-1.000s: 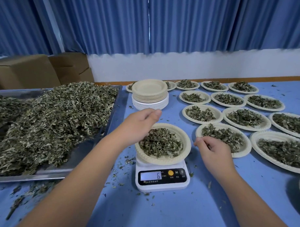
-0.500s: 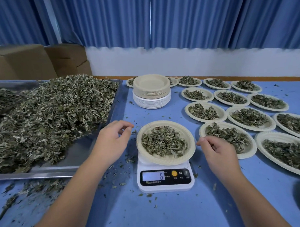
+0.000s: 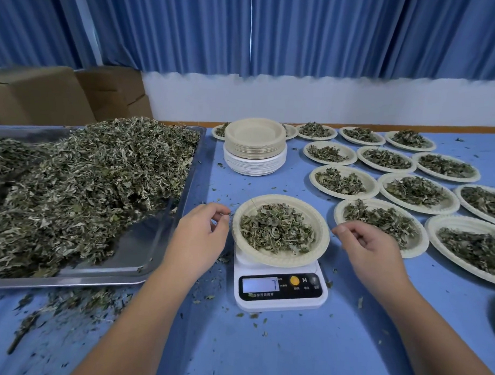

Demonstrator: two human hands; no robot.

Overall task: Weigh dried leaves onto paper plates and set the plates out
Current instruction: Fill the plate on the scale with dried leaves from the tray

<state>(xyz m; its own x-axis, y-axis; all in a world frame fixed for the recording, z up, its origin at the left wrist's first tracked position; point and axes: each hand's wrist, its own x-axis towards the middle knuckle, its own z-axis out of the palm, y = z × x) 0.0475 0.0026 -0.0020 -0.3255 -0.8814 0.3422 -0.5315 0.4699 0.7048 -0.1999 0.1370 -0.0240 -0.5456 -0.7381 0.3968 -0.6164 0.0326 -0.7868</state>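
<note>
A paper plate (image 3: 283,262) with a small pile of dried leaves (image 3: 275,230) sits on a white digital scale (image 3: 279,289) whose display reads 7. My left hand (image 3: 199,236) hovers just left of the plate's rim, fingers loosely curled, with nothing clearly held. My right hand (image 3: 370,247) hovers just right of the rim, also loosely curled and holding nothing. A large heap of dried leaves (image 3: 86,181) fills a metal tray (image 3: 154,254) at the left. Several filled plates (image 3: 414,190) lie in rows at the right.
A stack of unused paper plates (image 3: 254,145) stands behind the scale. Leaf crumbs (image 3: 68,301) litter the blue table in front of the tray. Cardboard boxes (image 3: 42,96) stand at the back left, with blue curtains behind.
My left hand left the plate's leaves and pulled back to its left side, then edged closer to the rim. The scale reading went from 6 to 7. My right hand barely moved.
</note>
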